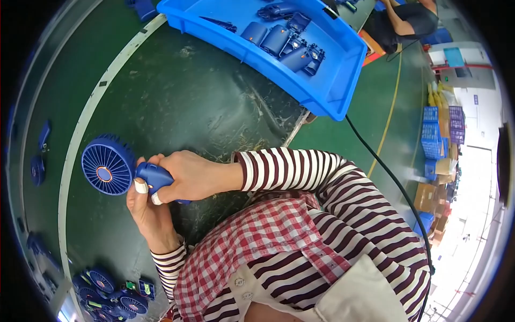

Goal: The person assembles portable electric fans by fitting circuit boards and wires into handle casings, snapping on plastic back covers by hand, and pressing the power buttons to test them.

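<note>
Both hands are closed around a blue handheld fan (109,164) above the green work surface. Its round slatted head with a ringed centre points left, and its handle (154,175) lies between my fingers. My left hand (146,212) grips the handle from below, near the neck, with a white wrap on the thumb. From the right, my right hand (190,173) wraps over the handle, and white covers one of its digits too. A bit of blue shows beneath the right palm; the rest of the handle is hidden.
A blue bin (241,52) holding several blue casings (275,40) stands at the far side. More blue fans (102,282) are heaped at the lower left. A white strip (80,129) curves along the left. A black cable (386,169) hangs at right; another person (410,20) sits at the upper right.
</note>
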A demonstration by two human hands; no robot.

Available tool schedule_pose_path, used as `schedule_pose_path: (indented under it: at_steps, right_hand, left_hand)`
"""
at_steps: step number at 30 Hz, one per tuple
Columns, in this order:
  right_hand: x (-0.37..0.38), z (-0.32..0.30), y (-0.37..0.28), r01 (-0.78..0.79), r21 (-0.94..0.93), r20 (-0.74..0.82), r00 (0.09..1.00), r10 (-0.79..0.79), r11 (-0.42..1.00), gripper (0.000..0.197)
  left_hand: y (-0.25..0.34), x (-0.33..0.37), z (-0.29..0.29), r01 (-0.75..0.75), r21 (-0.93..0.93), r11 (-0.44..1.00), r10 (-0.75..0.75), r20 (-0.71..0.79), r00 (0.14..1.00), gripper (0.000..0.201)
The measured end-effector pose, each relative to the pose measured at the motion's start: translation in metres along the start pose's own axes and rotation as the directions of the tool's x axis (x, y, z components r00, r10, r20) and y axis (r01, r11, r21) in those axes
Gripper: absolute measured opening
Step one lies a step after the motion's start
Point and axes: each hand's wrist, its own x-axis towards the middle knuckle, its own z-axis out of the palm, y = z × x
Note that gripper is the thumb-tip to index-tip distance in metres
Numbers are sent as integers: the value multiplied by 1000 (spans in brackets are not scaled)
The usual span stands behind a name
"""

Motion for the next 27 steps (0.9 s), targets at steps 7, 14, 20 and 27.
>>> schedule_pose_path:
  at_steps: [7,14,20,27]
  right_hand:
    - [-2,0,-2,-82,152,-43,995,89,985,39]
    - [-1,4,-16,-293,306,86,956,280,906,23]
    - [11,0,-8,-332,428,135,943,303,841,22]
    - [22,0,-3,-294,637,289,948,133,713,30]
  left_hand:
    - [-4,-1,-1,-28,13,1000,28,-42,999,42]
    - [6,-6,9,20,-52,998,-25,-82,996,30]
    - [5,7,6,80,-43,996,-85,-112,990,27]
    - [20,16,0,101,-12,995,-101,-19,995,29]
